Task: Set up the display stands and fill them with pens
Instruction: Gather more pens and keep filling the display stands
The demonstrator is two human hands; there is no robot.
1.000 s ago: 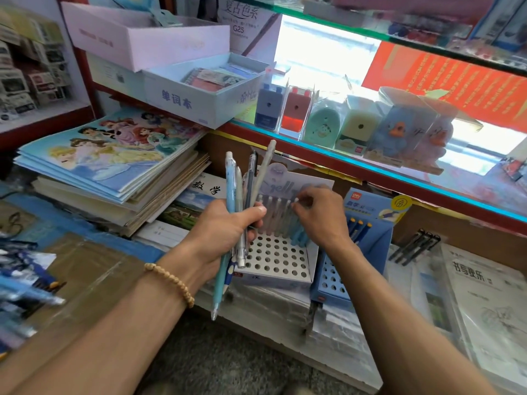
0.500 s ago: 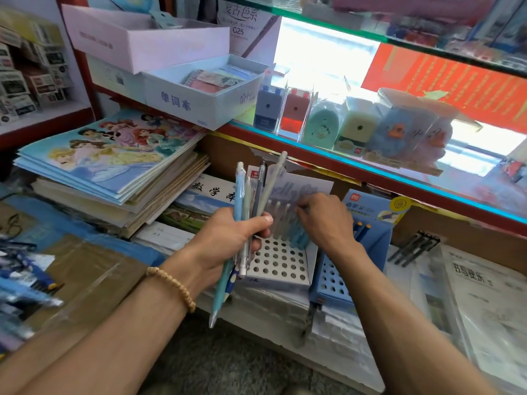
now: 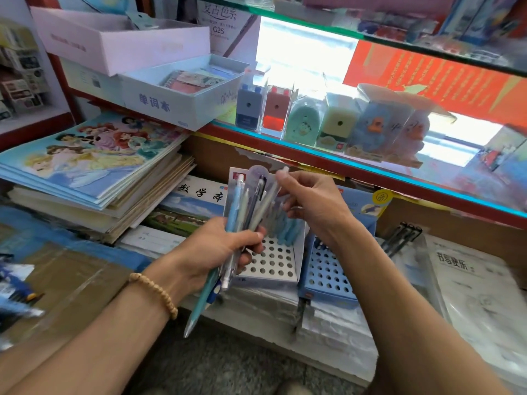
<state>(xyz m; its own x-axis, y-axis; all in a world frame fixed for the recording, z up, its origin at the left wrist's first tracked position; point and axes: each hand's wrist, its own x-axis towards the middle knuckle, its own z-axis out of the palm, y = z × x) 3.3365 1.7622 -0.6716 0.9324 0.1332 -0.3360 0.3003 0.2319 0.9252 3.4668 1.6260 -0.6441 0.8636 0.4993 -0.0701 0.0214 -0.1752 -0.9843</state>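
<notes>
My left hand [image 3: 219,252] grips a bundle of several pens [image 3: 242,212], pale blue, grey and dark, fanned upward. My right hand [image 3: 310,206] is raised beside the bundle's top and pinches the upper end of a pale pen [image 3: 271,195] between thumb and forefinger. Behind the bundle stands a white display stand [image 3: 271,263] with a grid of holes, and several light blue pens [image 3: 288,226] stand in its back row. A blue display stand [image 3: 328,277] with the same hole grid sits to its right, partly hidden by my right wrist.
Stacked notebooks [image 3: 94,166] lie at the left, with open boxes [image 3: 176,101] above them. A glass shelf [image 3: 370,169] with boxed sharpeners overhangs the stands. Black pens [image 3: 399,238] and wrapped workbooks [image 3: 470,280] lie at the right. Loose pens [image 3: 14,292] lie at the far left.
My right hand has lifted from the back row of the white stand up to the top of the bundle and taken a pen's end. My left hand shifted slightly right.
</notes>
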